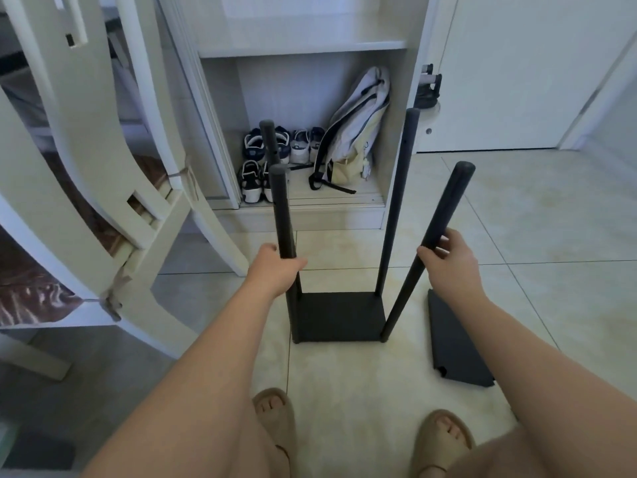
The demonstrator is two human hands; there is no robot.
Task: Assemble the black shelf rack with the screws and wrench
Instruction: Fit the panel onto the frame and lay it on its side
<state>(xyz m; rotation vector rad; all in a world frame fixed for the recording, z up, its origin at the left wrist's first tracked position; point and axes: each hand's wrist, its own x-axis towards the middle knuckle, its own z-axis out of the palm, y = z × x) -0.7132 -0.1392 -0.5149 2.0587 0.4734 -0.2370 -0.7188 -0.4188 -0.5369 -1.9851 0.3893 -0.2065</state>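
**Two hands on a black rack with four poles**

The floor (pixel 517 236) is made of big, shiny, pale tiles with thin lines between them. Past both hands stands a tall white cupboard (pixel 303 50) with smooth flat sides and an open bottom part. To the left of the left hand is a cream wooden chair (pixel 86 132) with curved legs.

The black shelf rack (pixel 339 315) stands on the floor between the two arms, just below the hands. It is a flat, dull black square board with a round black pole at each corner. The two far poles and the near left pole (pixel 283 215) stand up straight. The near right pole (pixel 437 229) leans, with its top tipped out to the right.

A loose black board (pixel 455 339) lies flat on the tiles under the right arm. It has a small notch at its near corner.

A soft grey and yellow backpack (pixel 355 132) slumps inside the cupboard, far past the hands. Beside it sit white and dark shoes (pixel 255 174). Two tan sandals (pixel 275 415) show on the feet near the bottom.

The left hand (pixel 275 267) wraps its fingers tight around the near left pole. The right hand (pixel 448 257) holds the leaning pole, thumb on one side and curled fingers on the other.
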